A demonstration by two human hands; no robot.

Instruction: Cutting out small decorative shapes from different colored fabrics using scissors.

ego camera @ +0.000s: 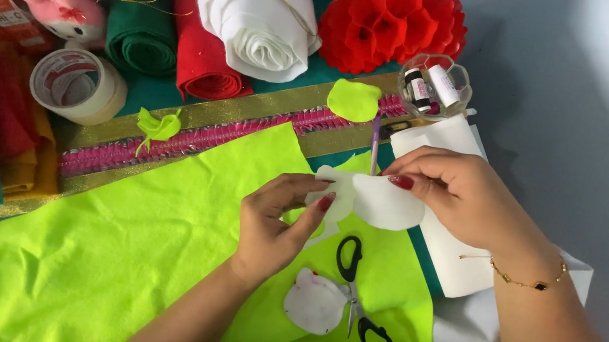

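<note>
Left hand (274,226) | pinching white felt piece (375,200) | right hand (458,195) gripping too

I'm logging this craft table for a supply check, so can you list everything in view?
White felt petal-shaped cutout: one, white, pinched between both hands.
Second white cutout: one, white, on the green felt beside the scissors.
Black-handled scissors: one pair, lying below the hands.
Neon green felt sheet: one, spread across the foreground.
Small green felt cutout: one, on the gold and pink trim.
Felt rolls: white, red, dark green, at top.
Tape roll: one, whitish, left.
Red paper flower: one, top.
Clear dish of thread spools: one, top right.
Pink plush toy: one, upper left.
Left hand: grips the cutout's left edge.
Right hand: grips its top, gold bracelet on the wrist.
</note>
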